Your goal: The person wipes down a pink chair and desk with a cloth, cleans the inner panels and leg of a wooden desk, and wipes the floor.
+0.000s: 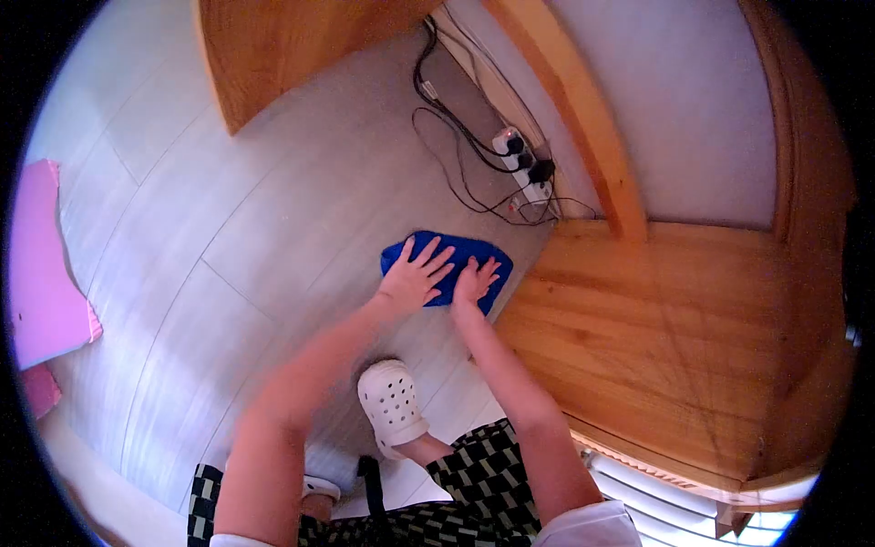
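Observation:
A folded blue cloth lies on the grey floor, close to the wooden furniture on the right. My left hand rests flat on the cloth's left part, its fingers spread. Beside it, my right hand presses on the cloth's right part, fingers apart and stretched out. Neither hand grips the fabric; parts of the cloth are covered by the palms.
A white power strip with black plugs and tangled cables lies by the wall ahead. Wooden panels stand at the top and right. A pink mat is far left. My white clog stands below the hands.

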### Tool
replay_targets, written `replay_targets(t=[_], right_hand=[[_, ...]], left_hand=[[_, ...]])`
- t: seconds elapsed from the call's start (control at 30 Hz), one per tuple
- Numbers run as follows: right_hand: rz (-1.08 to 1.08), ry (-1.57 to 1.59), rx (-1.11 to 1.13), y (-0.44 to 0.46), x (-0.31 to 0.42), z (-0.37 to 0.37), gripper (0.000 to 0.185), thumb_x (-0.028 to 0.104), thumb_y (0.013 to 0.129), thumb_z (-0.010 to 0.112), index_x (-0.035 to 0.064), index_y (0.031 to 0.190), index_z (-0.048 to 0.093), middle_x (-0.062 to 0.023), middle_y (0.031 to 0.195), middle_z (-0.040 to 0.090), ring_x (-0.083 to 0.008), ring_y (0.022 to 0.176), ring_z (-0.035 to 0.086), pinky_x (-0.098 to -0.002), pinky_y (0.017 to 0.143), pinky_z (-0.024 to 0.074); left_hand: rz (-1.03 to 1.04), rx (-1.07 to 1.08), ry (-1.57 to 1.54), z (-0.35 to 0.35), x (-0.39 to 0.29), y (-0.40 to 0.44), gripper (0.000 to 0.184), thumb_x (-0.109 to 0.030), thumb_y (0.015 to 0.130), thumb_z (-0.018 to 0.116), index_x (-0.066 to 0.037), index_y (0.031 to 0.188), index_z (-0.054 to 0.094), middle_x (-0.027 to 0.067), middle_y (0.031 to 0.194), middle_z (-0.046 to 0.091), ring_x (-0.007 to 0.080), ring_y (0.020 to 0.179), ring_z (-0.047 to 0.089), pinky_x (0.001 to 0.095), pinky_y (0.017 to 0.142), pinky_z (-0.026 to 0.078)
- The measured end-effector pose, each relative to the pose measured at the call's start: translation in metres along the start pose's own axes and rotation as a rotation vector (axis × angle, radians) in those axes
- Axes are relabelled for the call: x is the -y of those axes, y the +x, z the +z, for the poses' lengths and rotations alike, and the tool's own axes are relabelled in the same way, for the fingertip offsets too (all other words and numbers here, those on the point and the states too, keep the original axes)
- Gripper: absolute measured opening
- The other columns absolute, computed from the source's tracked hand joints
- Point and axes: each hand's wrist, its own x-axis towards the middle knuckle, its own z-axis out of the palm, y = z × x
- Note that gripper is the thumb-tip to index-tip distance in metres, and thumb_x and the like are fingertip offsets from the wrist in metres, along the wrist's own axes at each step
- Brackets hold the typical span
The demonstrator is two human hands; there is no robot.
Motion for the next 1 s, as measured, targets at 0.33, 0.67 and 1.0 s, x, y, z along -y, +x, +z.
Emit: replay_targets(t=[0.33, 0.67, 1.0], right_hand=[[0.003, -0.060, -0.008, 0.074, -0.028, -0.015, 0.064, 0.041, 0.097, 0.032, 0.0113, 0.152, 0.020, -0.0082, 0.160, 0.009, -0.0352, 0.146, 0.007, -0.0554, 0.114, 0.0129], [-0.182, -0.144, -0.093, 0.116, -0.013, -0.019, 0.064, 0.045, 0.097, 0.032, 0.0120, 0.151, 0.022, -0.0087, 0.159, 0.016, -0.0332, 0.146, 0.012, -0.0536, 0.114, 0.0140], [-0.379, -0.231, -0.163, 0.135, 0.037, -0.005, 0.063, 0.044, 0.098, 0.034, 0.0049, 0.146, 0.031, -0.0131, 0.155, 0.025, -0.0365, 0.142, 0.022, -0.0553, 0.111, 0.0207]], left_hand=[[-0.009, -0.057, 0.093, 0.038, -0.033, 0.059, 0.061, -0.046, 0.093, 0.048, -0.017, 0.145, 0.038, -0.0001, 0.155, 0.025, 0.0273, 0.144, 0.014, 0.0616, 0.111, 0.016], [-0.010, -0.057, 0.043, 0.024, -0.015, 0.101, 0.058, -0.044, 0.095, 0.044, -0.016, 0.146, 0.035, 0.0015, 0.154, 0.028, 0.0264, 0.142, 0.021, 0.0590, 0.111, 0.019], [-0.033, -0.088, 0.035, 0.007, 0.036, 0.128, 0.058, -0.043, 0.095, 0.044, -0.015, 0.146, 0.036, 0.0024, 0.154, 0.028, 0.0253, 0.143, 0.021, 0.0591, 0.111, 0.018]])
